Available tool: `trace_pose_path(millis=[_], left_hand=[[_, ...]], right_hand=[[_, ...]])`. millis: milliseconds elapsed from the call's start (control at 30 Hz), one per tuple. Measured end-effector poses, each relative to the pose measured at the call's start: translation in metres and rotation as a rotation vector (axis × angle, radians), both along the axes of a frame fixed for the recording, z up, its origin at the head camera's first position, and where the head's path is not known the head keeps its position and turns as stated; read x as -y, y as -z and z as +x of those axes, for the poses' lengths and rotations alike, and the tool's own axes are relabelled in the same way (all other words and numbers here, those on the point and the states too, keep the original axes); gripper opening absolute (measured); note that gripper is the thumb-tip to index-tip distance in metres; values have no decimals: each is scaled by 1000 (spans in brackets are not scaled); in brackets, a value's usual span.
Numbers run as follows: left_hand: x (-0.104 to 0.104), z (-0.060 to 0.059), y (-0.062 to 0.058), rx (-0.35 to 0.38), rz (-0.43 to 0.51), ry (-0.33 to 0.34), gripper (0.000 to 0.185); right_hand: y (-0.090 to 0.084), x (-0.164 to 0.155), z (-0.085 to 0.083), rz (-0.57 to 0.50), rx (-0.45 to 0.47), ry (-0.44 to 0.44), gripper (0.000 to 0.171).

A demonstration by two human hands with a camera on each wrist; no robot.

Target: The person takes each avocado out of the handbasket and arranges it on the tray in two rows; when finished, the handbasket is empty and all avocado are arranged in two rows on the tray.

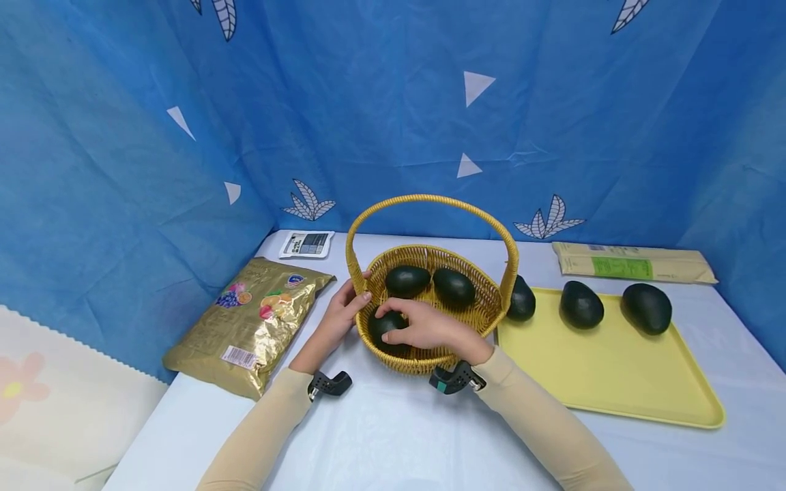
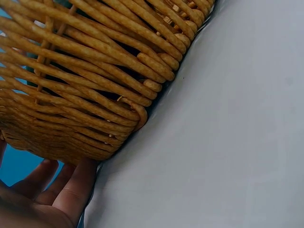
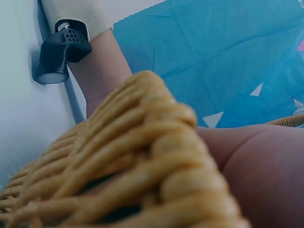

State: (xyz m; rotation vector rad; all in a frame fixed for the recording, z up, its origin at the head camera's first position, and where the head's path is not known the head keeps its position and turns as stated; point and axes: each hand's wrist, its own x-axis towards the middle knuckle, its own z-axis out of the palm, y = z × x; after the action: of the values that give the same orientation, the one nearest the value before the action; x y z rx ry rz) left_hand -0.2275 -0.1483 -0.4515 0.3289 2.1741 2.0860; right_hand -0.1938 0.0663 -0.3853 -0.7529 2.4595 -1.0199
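Head view: left hand, half-closed, grips a golden-yellow oval wicker basket by its edge, apparently steadying it; right hand curls over a glossy dark-green avocado inside, near two similar avocados.

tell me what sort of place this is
Likely a makeshift filming booth, judging by the patterned blue cloth hung around the white tabletop and the black devices worn at the person's wrists.

Arms fwd, bent in; L hand gripping; R hand curled, palm dn.
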Motion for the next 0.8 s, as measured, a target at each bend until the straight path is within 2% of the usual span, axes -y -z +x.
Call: trace_pose_path(millis=[233, 467, 800], left_hand=[[0, 2, -1, 2, -3, -2, 53], [1, 2, -1, -8, -14, 1, 53], [0, 2, -2, 5, 0, -3, 53]], right_hand=[[1, 0, 1, -3, -35, -49, 31], [0, 1, 1, 22, -62, -137, 39], [1, 0, 0, 15, -49, -117, 41]])
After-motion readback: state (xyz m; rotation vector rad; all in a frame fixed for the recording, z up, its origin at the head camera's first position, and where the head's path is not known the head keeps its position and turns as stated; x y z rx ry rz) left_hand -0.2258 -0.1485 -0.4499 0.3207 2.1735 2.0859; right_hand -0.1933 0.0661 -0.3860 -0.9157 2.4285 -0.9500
